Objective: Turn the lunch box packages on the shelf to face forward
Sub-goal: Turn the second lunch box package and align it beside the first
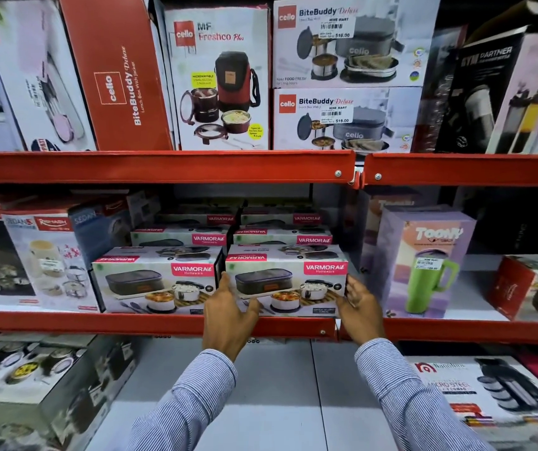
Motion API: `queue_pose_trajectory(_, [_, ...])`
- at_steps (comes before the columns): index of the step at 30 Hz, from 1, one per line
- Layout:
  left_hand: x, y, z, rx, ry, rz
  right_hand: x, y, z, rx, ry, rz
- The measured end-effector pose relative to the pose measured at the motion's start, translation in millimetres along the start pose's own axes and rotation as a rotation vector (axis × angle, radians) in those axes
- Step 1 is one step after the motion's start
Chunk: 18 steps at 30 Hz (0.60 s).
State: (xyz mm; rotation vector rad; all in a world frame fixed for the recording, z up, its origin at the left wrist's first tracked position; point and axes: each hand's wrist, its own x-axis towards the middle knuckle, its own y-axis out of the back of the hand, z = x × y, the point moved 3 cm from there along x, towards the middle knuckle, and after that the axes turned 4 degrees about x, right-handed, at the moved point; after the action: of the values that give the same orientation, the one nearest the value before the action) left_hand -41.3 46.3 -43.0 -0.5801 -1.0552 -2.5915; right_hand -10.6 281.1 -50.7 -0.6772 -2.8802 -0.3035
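At the lower middle of the frame, on the red middle shelf (pixel 150 323), a lunch box package (pixel 285 284) stands with its printed front facing outward, touching a matching package (pixel 155 283) to its left. The left hand (pixel 227 315) lies at its lower left corner, fingers spread and loose. The right hand (pixel 360 309) sits at its right end, fingers curled toward the side; neither hand clearly clamps it. A purple mug box (pixel 424 262) stands just right.
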Motion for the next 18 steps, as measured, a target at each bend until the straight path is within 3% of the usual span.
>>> queue_pose_trajectory(18, [-6,8,-8,-0.002,-0.048,0.009,-6,2,9,-0.078,-0.024,0.066])
